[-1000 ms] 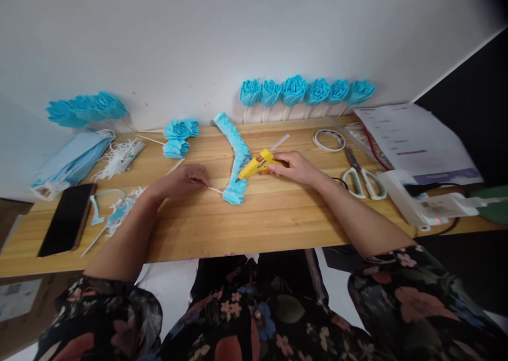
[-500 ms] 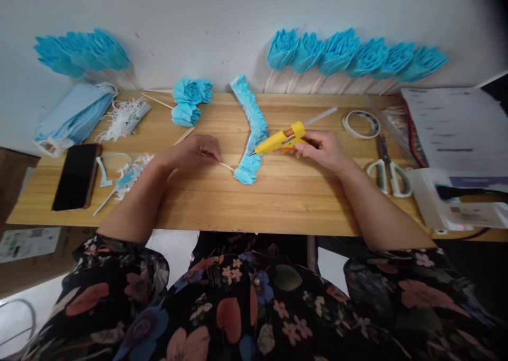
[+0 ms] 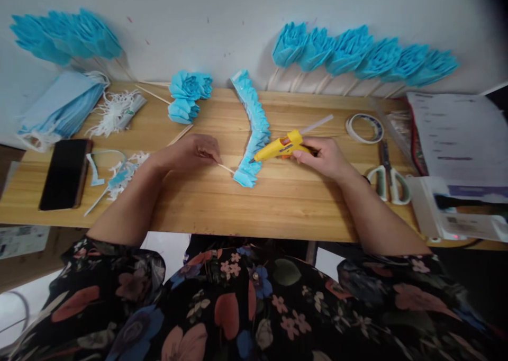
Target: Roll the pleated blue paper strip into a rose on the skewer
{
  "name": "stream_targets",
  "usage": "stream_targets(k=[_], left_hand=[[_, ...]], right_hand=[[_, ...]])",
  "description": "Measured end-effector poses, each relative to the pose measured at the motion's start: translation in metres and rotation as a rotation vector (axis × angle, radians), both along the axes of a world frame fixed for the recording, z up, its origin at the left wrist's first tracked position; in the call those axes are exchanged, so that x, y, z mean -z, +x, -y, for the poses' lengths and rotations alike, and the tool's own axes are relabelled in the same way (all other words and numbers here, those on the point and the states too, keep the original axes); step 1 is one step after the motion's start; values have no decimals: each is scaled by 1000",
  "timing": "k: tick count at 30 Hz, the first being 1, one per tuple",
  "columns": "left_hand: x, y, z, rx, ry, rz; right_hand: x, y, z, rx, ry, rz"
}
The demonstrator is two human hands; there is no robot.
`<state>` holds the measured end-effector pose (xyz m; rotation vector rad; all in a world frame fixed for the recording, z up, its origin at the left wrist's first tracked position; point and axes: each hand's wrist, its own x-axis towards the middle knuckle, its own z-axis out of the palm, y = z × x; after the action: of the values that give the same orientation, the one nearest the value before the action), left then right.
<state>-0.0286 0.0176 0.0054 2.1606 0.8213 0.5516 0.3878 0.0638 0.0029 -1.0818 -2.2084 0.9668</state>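
Right hand (image 3: 323, 157) is clamped on the yellow glue gun (image 3: 278, 147), long axis roughly level, nozzle pointing left and slightly down at the folded blue paper strip (image 3: 252, 128) lying mid-desk (image 3: 278, 202). Left hand (image 3: 190, 152) pinches a thin wooden stick (image 3: 225, 167), tip pointing right and seemingly touching the strip's lower end, though blur makes contact uncertain. Hands apart, strip between them.
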Motion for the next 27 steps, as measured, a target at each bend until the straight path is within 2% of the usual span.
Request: stream_targets(k=[6, 14, 19, 27], left_hand=[[-3, 0, 0, -4, -4, -27], [-5, 0, 1, 12, 7, -7], [-5, 1, 1, 18, 10, -2], [-1, -1, 0, 19, 22, 9]], right_hand=[[1, 0, 0, 0, 6, 23], [4, 3, -2, 47, -2, -99], [5, 1, 0, 28, 44, -19], [2, -3, -3, -36, 15, 40]])
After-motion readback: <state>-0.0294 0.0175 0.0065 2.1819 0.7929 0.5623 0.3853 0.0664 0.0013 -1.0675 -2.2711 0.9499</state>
